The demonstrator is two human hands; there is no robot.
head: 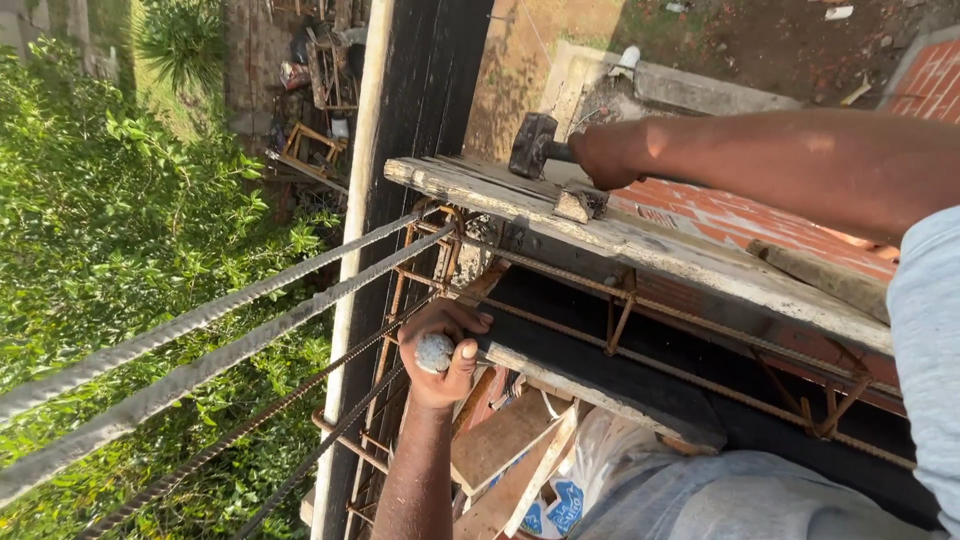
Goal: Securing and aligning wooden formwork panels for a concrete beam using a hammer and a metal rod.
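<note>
High on a building's edge, greenery far below at left, a weathered plank (640,245) spans the brick wall (760,225). The hammer (535,145) hangs over the plank's far left end, its handle clenched in the right hand (605,155). The left hand (440,355) wraps a rebar end (434,352) just below. A firm rebar grip should steady each blow; short strokes seem safest near the small block (580,205).

light: bright daylight, warm patches on right hand (603,158) | shadow: dark between the hands and under left hand (441,352) | focus: sharp near hands | edges: rebar (200,345) left of hands bowed, slightly soft
</note>
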